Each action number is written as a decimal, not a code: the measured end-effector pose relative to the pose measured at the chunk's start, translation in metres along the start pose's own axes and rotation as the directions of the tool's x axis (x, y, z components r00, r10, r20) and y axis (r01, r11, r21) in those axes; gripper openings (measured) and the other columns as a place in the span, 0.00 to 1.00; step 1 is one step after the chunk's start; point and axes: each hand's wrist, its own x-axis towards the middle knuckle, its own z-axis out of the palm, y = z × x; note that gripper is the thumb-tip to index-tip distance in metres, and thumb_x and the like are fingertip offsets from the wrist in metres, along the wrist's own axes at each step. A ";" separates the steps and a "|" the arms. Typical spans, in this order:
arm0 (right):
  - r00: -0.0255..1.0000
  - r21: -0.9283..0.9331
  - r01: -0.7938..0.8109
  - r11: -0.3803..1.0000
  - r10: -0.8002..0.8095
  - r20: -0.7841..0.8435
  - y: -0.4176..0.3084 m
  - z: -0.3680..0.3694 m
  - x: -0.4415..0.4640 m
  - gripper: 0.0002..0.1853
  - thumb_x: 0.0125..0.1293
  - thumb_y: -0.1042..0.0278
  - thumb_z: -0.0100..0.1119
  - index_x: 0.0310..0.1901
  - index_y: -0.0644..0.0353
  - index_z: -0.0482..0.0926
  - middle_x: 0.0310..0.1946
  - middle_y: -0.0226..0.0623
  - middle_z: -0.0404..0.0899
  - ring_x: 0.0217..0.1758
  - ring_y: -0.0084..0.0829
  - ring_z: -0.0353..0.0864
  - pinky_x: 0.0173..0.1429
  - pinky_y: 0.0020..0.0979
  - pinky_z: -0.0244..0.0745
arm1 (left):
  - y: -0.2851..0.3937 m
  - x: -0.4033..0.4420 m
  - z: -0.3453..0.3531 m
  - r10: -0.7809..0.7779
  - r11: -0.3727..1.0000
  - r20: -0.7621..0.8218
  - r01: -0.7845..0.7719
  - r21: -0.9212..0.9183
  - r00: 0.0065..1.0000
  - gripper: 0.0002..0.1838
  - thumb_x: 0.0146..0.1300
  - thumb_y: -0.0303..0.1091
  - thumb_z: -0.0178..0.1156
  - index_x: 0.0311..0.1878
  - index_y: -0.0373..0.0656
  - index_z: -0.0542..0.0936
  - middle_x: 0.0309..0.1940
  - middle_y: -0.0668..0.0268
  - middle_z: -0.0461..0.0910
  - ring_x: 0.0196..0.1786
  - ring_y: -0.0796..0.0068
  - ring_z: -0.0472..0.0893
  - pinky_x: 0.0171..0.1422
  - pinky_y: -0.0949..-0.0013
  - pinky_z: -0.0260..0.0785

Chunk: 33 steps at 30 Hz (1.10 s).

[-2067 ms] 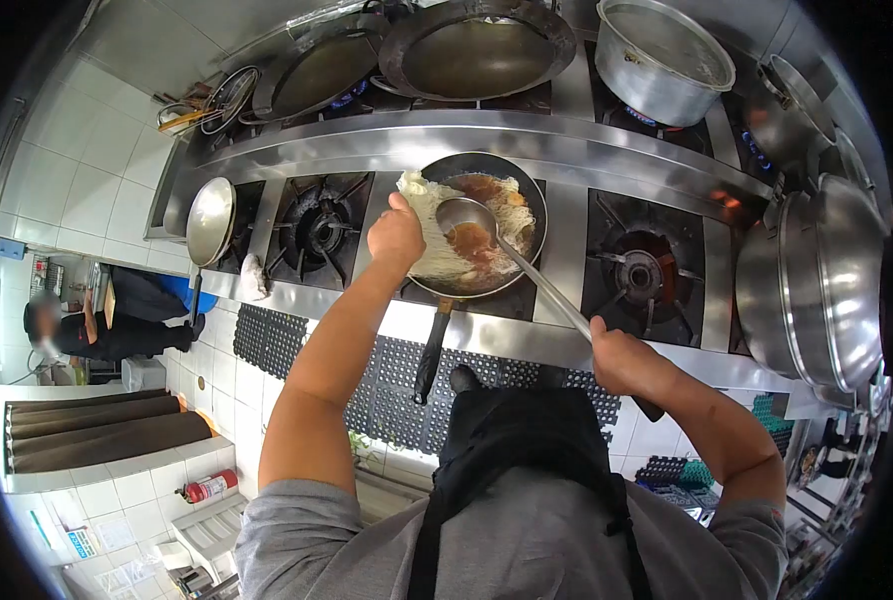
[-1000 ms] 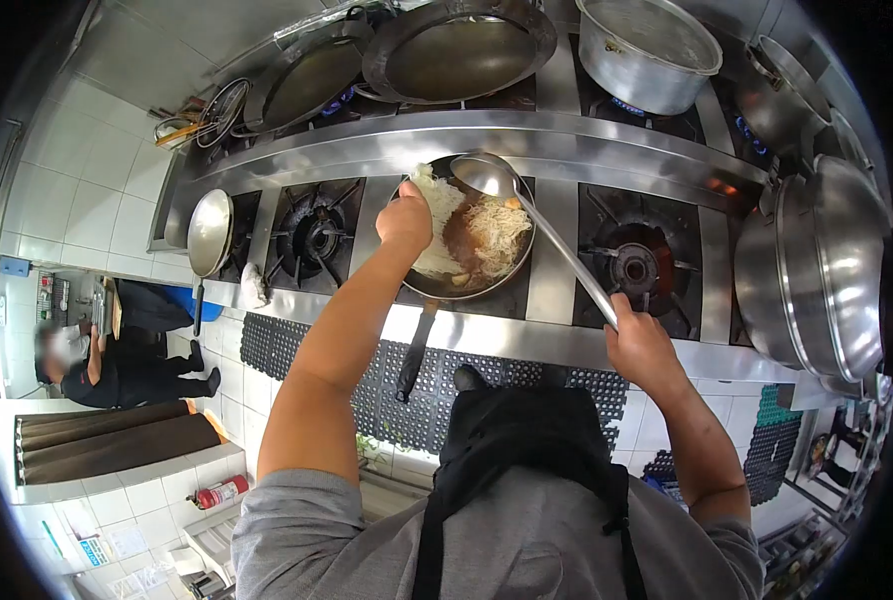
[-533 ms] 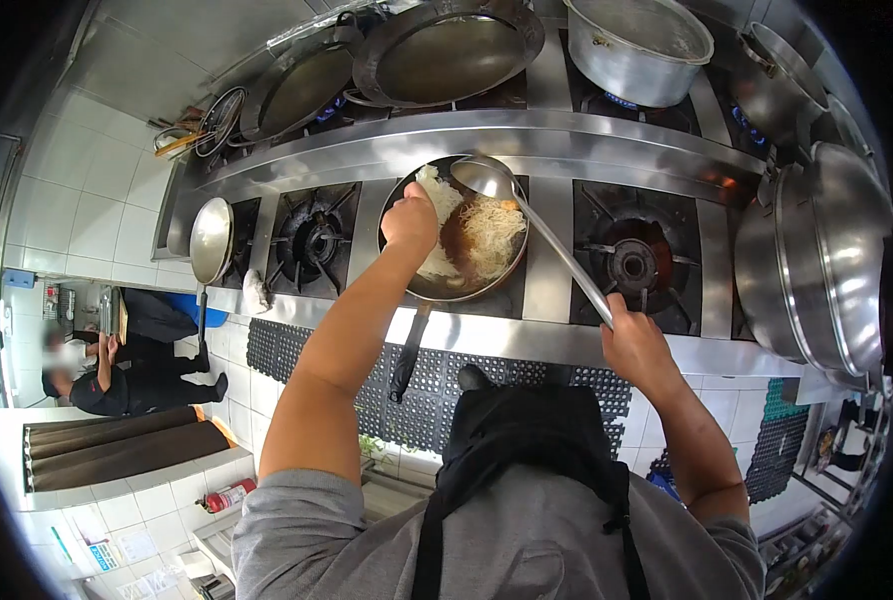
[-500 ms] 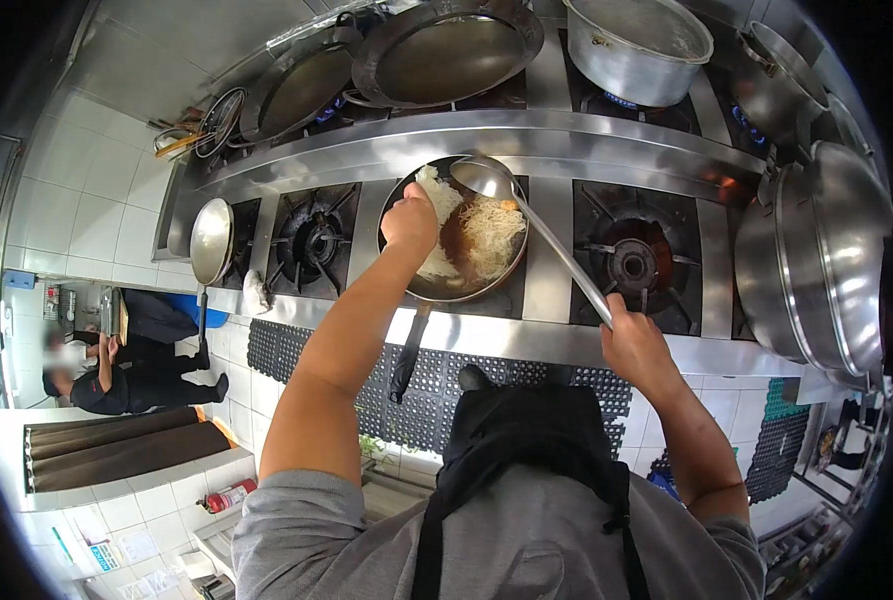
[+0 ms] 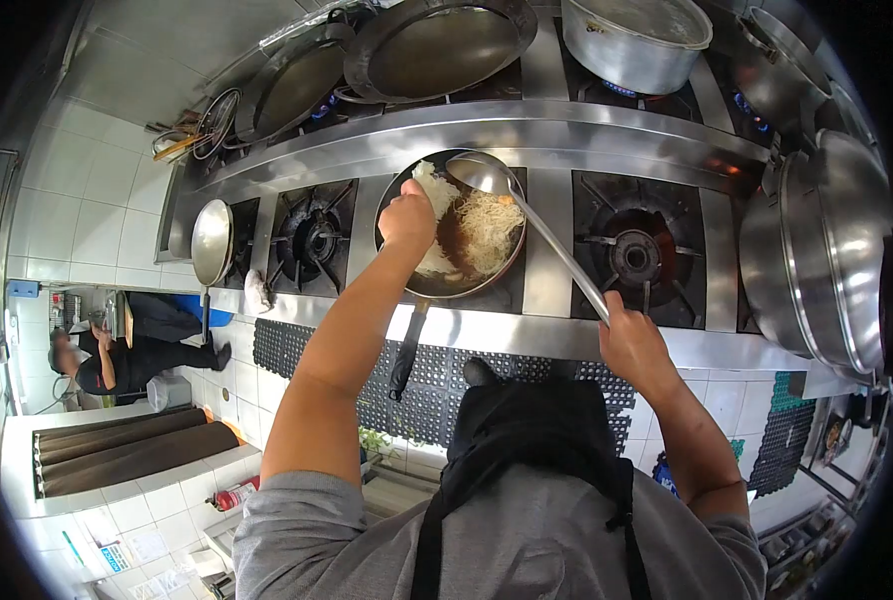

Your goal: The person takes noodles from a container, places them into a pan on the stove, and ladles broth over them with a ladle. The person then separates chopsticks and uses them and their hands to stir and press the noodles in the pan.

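A: Your left hand (image 5: 408,218) is over the left side of your pan (image 5: 397,180). Its grip?
B: Can't tell; your fingertips are hidden.
A: Your noodles (image 5: 489,230)?
B: In the pan, beside brown sauce (image 5: 454,245). Your ladle (image 5: 482,172) is rightward, your right hand (image 5: 635,340) closed around its handle.

Left arm (image 5: 322,400) reaching far forward, right arm (image 5: 702,440) bent, both hands closed.
Left arm near straight, slanting inward from shoulder, slight elbow bend; left wrist (image 5: 405,250) about in line with forearm, back of left hand (image 5: 408,218) up, thumb (image 5: 411,188) on top pointing forward, other fingers curled under, mostly hidden. Right elbow (image 5: 719,493) bent, out to the side; right forearm (image 5: 682,410) angles forward and inward; right hand (image 5: 632,342) in firm wrapped grip, knuckles up, lower and nearer the body than left. Hands well apart. Both forearms bare.
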 end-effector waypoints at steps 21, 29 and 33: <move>0.997 -0.011 -0.041 0.999 0.042 0.060 0.002 0.002 -0.001 0.12 0.61 0.71 0.51 0.43 0.65 0.63 0.23 0.51 0.77 0.28 0.54 0.79 0.33 0.50 0.74 | 0.000 0.003 0.013 -0.004 0.999 -0.048 0.006 0.033 0.999 0.15 0.59 0.30 0.54 0.45 0.34 0.62 0.37 0.48 0.80 0.40 0.56 0.83 0.41 0.62 0.77; 0.997 -0.021 -0.038 0.999 0.039 0.063 0.001 0.001 -0.001 0.11 0.61 0.71 0.51 0.42 0.64 0.63 0.24 0.51 0.78 0.28 0.54 0.79 0.33 0.49 0.74 | -0.001 0.004 0.019 0.017 0.999 -0.077 -0.014 0.043 0.997 0.15 0.58 0.30 0.54 0.44 0.34 0.62 0.36 0.50 0.81 0.40 0.58 0.83 0.41 0.63 0.78; 0.997 -0.020 -0.030 0.999 0.032 0.063 0.002 0.003 -0.001 0.11 0.61 0.71 0.51 0.41 0.64 0.63 0.24 0.51 0.78 0.28 0.54 0.79 0.33 0.50 0.74 | 0.000 0.004 0.019 0.010 0.999 -0.072 -0.008 0.032 0.997 0.15 0.59 0.30 0.53 0.44 0.34 0.62 0.36 0.50 0.81 0.40 0.58 0.83 0.40 0.63 0.78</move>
